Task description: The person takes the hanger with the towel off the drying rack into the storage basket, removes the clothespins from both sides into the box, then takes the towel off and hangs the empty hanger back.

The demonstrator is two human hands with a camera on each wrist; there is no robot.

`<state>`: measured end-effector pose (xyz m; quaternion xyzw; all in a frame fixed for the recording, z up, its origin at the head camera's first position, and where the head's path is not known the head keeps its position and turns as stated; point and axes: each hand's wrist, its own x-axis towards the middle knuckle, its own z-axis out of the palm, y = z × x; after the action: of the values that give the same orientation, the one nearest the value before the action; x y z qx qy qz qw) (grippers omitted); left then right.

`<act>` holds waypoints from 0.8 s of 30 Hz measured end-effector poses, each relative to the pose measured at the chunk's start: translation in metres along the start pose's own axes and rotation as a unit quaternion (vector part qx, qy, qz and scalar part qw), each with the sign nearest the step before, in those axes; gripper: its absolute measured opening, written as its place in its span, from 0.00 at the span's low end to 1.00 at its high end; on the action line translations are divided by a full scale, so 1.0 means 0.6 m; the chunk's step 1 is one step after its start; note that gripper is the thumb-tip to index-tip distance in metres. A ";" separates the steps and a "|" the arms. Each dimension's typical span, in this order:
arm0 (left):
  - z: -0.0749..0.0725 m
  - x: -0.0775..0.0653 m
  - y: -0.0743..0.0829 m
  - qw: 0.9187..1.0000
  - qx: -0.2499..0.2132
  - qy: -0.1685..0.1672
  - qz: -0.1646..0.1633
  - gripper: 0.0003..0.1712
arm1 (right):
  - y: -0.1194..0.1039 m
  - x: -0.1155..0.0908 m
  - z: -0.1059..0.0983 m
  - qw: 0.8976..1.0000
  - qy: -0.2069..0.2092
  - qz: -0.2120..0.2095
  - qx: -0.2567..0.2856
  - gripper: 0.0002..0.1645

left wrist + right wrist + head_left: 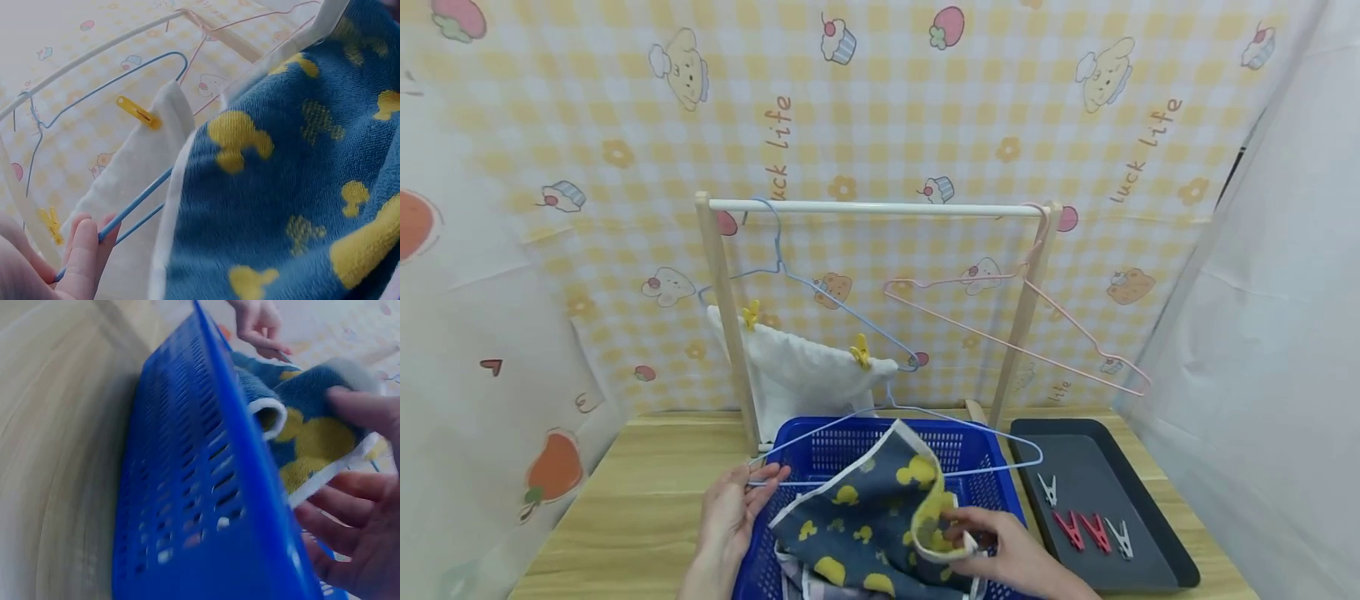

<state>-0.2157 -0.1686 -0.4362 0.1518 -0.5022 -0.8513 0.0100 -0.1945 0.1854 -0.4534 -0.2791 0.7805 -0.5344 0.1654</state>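
A dark blue towel with yellow mouse-head shapes and white edging (865, 500) lies across the lower bar of a light blue clothes hanger (1030, 450), above the basket. My left hand (733, 508) grips the hanger's left end between thumb and fingers, also seen in the left wrist view. With my right hand (1000, 542) I hold the towel's right edge, which curls over to a yellow side. In the right wrist view the thumb lies on one face of the towel (319, 440) and the fingers are behind it. The towel hides the middle of the hanger's bar.
Under the towel stands a blue plastic basket (797, 433) with more cloth inside. Behind it, a rack (880, 208) carries a blue hanger (842, 308) with a white towel (812, 367) pegged by yellow clips, plus a pink hanger (955, 321). A dark tray (1090, 450) holds several pegs.
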 end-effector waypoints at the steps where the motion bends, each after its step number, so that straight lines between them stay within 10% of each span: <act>1: 0.001 0.000 -0.001 1.000 0.003 -0.002 0.002 0.21 | -0.003 0.003 0.001 1.000 0.025 0.008 0.007 0.23; 6: 0.005 0.002 -0.006 1.000 -0.002 -0.006 0.003 0.16 | -0.009 0.028 0.020 0.996 0.090 -0.001 -0.029 0.15; 19: -0.001 0.005 -0.011 1.000 -0.008 -0.020 0.002 0.13 | -0.004 0.043 0.049 0.986 -0.025 0.070 -0.149 0.07; 24: -0.005 0.006 -0.015 1.000 0.004 -0.022 0.007 0.10 | -0.044 0.023 0.015 0.972 0.017 -0.066 -0.226 0.11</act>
<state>-0.2168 -0.1676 -0.4461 0.1300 -0.5067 -0.8522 0.0046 -0.1938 0.1630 -0.4318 -0.3512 0.8635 -0.3588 0.0489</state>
